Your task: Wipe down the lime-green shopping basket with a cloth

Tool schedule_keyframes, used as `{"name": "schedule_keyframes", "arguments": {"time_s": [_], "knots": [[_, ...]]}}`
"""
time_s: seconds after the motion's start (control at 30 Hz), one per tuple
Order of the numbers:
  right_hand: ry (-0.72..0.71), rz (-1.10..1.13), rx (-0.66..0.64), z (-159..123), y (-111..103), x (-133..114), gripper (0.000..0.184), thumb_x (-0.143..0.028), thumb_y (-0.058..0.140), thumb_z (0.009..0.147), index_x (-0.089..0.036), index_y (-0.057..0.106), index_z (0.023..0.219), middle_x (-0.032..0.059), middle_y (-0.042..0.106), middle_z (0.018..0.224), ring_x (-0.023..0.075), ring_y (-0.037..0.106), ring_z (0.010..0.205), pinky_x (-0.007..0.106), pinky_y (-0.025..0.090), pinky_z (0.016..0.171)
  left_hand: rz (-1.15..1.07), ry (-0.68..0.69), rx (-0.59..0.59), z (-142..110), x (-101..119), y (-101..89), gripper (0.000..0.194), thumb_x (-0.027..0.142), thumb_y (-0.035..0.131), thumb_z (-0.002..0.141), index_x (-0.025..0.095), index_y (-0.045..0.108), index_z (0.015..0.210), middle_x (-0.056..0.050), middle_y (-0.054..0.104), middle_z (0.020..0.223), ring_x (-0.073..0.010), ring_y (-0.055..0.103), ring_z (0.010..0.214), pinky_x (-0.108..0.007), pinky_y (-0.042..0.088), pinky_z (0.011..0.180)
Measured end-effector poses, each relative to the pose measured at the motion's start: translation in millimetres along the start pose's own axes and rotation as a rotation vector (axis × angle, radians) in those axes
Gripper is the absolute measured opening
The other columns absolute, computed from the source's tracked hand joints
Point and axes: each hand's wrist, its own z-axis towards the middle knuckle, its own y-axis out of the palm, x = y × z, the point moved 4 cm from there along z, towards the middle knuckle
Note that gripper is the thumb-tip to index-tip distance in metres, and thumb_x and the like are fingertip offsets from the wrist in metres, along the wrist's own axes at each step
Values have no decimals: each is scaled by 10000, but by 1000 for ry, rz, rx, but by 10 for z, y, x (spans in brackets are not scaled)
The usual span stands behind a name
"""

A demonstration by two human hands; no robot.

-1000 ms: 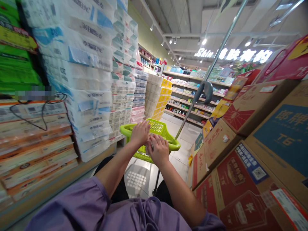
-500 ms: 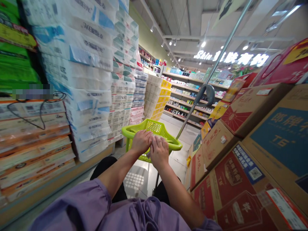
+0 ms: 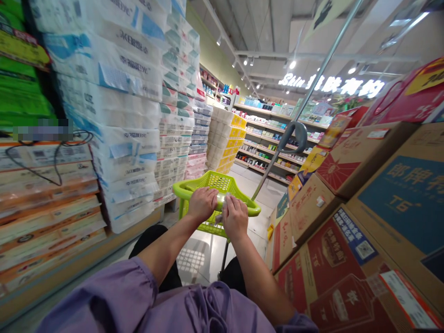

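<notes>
A lime-green shopping cart with a perforated basket and a rounded plastic handle stands just in front of me. My left hand is closed over the handle, left of its middle. Just to the right, my right hand presses a crumpled pale cloth or tissue against the same bar. A short stretch of green handle shows between the two hands. The fingertips on the far side of the bar are partly hidden.
Stacked tissue packs line the left side. Cardboard cartons are piled close on the right. A slanting metal pole with a grey loop rises beyond the cart. Stocked shelves stand ahead across the tiled floor.
My right hand has slid to the right along the handle with the crumpled cloth or tissue, opening a gap between my hands. My left hand stays on the handle.
</notes>
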Motion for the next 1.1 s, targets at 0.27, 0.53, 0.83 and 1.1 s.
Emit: {"name": "schedule_keyframes", "arguments": {"time_s": [0.27, 0.53, 0.83, 1.1], "knots": [[79, -15, -35, 26, -153, 588, 275, -204, 409, 895, -182, 633, 737, 67, 663, 798, 203, 552, 812, 339, 381, 850, 7, 28, 9, 28, -26, -28, 305, 239, 434, 902, 187, 685, 1067, -77, 712, 1067, -238, 619, 1026, -449, 463, 924], [68, -28, -26, 37, 6, 132, 271, -227, 426, 906, -152, 661, 1018, 88, 669, 918, 226, 536, 890, 357, 363, 869, 22, -14, -1, 26, -33, -22, 325, 231, 418, 902, 173, 689, 1071, -75, 713, 1079, -249, 615, 1048, -459, 445, 941], [199, 177, -145, 61, -117, 994, 316, -248, 393, 863, -218, 551, 591, 45, 624, 691, 197, 546, 786, 327, 383, 811, 28, 13, -9, 32, -82, -35, 329, 261, 421, 907, 186, 690, 1081, -46, 709, 1107, -252, 619, 1059, -455, 442, 950], [273, 331, -81, -3, -31, 1204, 374, -300, 286, 894, -220, 578, 676, 42, 655, 769, 184, 578, 821, 306, 446, 782, 24, 11, 8, 36, -48, -41, 330, 255, 416, 908, 174, 694, 1066, -58, 715, 1084, -257, 622, 1043, -458, 448, 933]]}}
